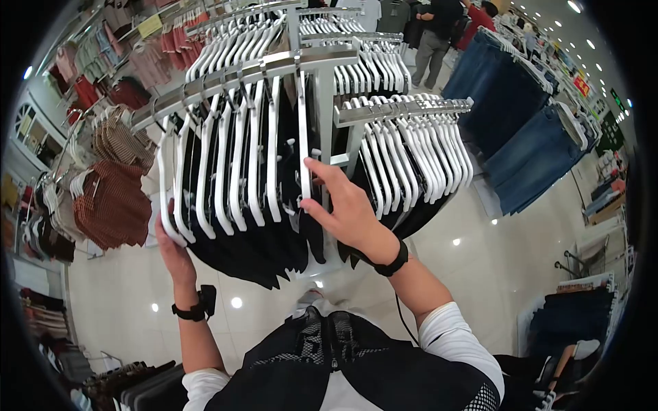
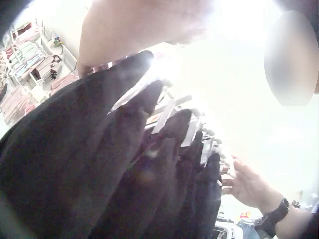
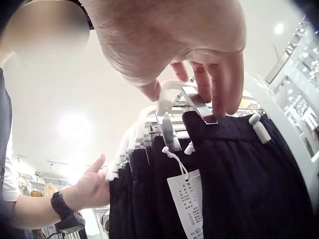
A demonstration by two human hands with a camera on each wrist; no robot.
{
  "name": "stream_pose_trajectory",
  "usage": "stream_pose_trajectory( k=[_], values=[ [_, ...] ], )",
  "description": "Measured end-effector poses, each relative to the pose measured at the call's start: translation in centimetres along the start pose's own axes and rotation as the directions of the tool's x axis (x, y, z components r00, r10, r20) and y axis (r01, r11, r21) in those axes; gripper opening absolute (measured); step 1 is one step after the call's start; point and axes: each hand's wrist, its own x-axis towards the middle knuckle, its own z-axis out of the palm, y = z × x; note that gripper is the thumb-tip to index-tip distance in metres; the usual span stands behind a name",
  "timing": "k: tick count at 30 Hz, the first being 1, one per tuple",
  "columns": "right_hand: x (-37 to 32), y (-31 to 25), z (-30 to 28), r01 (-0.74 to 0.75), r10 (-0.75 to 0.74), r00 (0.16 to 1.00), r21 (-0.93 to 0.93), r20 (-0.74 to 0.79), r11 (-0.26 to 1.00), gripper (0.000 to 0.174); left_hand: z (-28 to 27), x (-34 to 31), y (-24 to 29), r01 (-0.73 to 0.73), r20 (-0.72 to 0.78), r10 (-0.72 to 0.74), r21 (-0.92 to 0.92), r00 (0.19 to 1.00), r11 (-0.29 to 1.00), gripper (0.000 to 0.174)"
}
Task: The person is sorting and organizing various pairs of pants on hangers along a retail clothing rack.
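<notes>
Handling a white clip hanger (image 1: 303, 123) on the metal rail (image 1: 325, 57), dark garment (image 3: 249, 174) beneath: our right hand (image 1: 348, 209) pinched its end; our left hand (image 1: 176, 259) lay open by the row's far end. Shifting it, we judged, called for an even grip.

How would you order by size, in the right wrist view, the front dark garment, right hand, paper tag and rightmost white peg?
Front dark garment and right hand: too alike to rank.
Then paper tag.
Smallest: rightmost white peg.
</notes>
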Motion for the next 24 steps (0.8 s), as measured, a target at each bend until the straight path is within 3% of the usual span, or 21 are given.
stream_pose_trajectory(
  k=[2, 3, 12, 13, 14, 17, 18, 20, 22, 24],
  values=[
    [-0.2, -0.3, 0.2, 0.001, -0.001, 1.0, -0.019, -0.024, 1.0, 0.063, 0.8, 0.1, 0.8, -0.056, 0.069, 0.04, 0.253, 0.997, 0.966, 0.065],
    [-0.2, -0.4, 0.2, 0.015, -0.017, 0.999, -0.036, -0.034, 0.999, 0.063, 1.5, -0.2, 1.3, 0.0, 0.025, -0.006, 0.244, 1.0, 0.97, 0.065],
    [0.1, -1.4, 0.7, -0.046, 0.005, 0.98, -0.203, -0.2, 0.978, 0.063, -0.7, 0.6, -1.0, -0.078, 0.025, 0.074, 0.28, 0.997, 0.957, 0.064],
    [0.6, -1.2, 1.3, 0.009, -0.076, 0.963, -0.249, -0.26, 0.968, 0.058, -0.1, 0.2, -1.2, -0.058, 0.021, 0.054, 0.286, 0.998, 0.956, 0.065],
    [0.8, -2.2, 1.7, -0.108, 0.054, 0.964, -0.198, -0.26, 0.974, 0.053, -0.2, 0.3, -1.6, -0.121, 0.084, 0.1, 0.308, 0.991, 0.944, 0.068],
    [1.0, -0.6, 2.9, -0.104, 0.021, 0.956, -0.273, -0.293, 0.956, 0.051, -0.5, 1.4, -1.4, -0.188, 0.177, 0.147, 0.248, 0.973, 0.95, 0.071],
    [0.9, -1.3, 2.9, -0.209, 0.134, 0.949, -0.253, -0.285, 0.945, 0.049, -1.0, 1.8, -1.1, -0.195, 0.192, 0.151, 0.234, 0.97, 0.952, 0.071],
    [1.0, -1.2, 3.0, -0.188, 0.079, 0.932, -0.287, -0.352, 0.939, 0.048, -3.1, 2.1, -1.8, -0.199, 0.131, 0.167, 0.295, 0.977, 0.934, 0.071],
    [1.2, -2.7, 3.3, -0.283, 0.179, 0.912, -0.248, -0.37, 0.926, 0.049, -4.0, 2.5, -2.1, -0.2, 0.063, 0.19, 0.272, 0.98, 0.941, 0.074],
    [1.6, -3.6, 4.1, -0.204, -0.007, 0.917, -0.484, -0.4, 0.851, 0.051, -3.9, 2.8, -1.9, -0.259, 0.026, 0.265, 0.324, 0.964, 0.91, 0.08]
  ],
)
